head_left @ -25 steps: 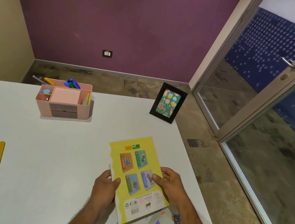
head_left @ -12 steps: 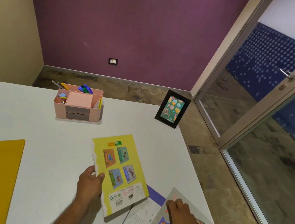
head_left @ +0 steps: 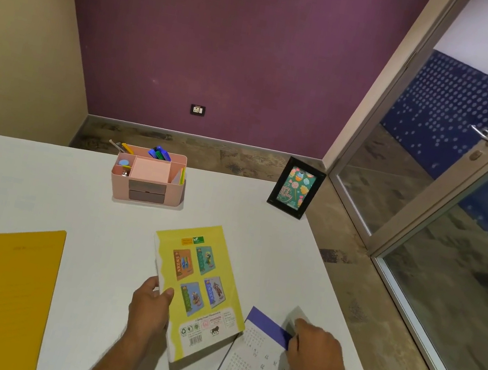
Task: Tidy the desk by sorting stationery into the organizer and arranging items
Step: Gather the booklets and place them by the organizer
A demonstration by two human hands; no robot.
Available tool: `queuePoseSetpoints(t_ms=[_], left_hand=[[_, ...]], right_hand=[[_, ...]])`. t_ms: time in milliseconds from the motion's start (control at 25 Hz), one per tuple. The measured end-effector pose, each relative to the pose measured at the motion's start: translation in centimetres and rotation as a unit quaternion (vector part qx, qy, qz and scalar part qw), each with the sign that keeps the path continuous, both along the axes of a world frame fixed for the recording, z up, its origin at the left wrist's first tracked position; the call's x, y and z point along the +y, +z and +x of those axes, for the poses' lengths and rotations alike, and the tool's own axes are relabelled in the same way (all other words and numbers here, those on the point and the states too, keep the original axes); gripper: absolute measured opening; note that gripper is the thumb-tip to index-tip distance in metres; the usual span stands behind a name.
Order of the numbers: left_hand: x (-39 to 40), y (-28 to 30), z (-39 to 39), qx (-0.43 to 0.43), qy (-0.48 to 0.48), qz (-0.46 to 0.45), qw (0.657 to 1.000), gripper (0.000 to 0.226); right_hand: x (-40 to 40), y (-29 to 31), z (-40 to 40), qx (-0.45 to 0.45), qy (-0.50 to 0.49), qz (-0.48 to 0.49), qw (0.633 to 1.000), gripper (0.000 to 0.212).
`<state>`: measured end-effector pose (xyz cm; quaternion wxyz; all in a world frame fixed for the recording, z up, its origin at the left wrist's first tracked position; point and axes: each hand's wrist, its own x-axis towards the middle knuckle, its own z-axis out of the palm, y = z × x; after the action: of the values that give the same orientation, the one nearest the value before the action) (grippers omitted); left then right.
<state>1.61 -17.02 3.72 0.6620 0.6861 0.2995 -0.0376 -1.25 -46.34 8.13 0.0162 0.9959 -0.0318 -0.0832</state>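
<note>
head | left hand (head_left: 149, 305) grips yellow book (head_left: 198, 291) by its left edge, near centre of desk (head_left: 38, 197) | right hand (head_left: 315, 354) pinches grey card (head_left: 294, 316) over calendar (head_left: 255, 369) | pink organizer (head_left: 149, 176) far centre

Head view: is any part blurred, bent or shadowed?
Head view: the right hand and the grey sheet under it are motion-blurred; the door frame bows from the wide lens; the yellow book and left hand are sharp, with soft shadows.
</note>
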Motion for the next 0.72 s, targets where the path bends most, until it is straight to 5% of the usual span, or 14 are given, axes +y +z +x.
queuePoseSetpoints(t_ms=[120, 320, 560, 720], left_hand=[[0.8, 0.3, 0.0, -0.008, -0.001, 0.01, 1.0, 0.015], [1.6, 0.7, -0.3, -0.02, -0.002, 0.012, 1.0, 0.017], [1.8, 1.1, -0.4, -0.028, -0.023, -0.038, 0.999, 0.025], [1.5, 1.2, -0.2, -0.023, -0.032, -0.108, 0.993, 0.023]], right_hand=[[-0.1, 2.2, 1.6, -0.127, -0.036, 0.033, 0.991, 0.021], [1.8, 8.7, 4.3, -0.29, -0.085, 0.276, 0.912, 0.023], [6.0, 8.1, 7.3, -0.125, -0.237, 0.597, 0.756, 0.025], [8.9, 3.8, 7.8, -0.083, -0.26, 0.609, 0.745, 0.028]])
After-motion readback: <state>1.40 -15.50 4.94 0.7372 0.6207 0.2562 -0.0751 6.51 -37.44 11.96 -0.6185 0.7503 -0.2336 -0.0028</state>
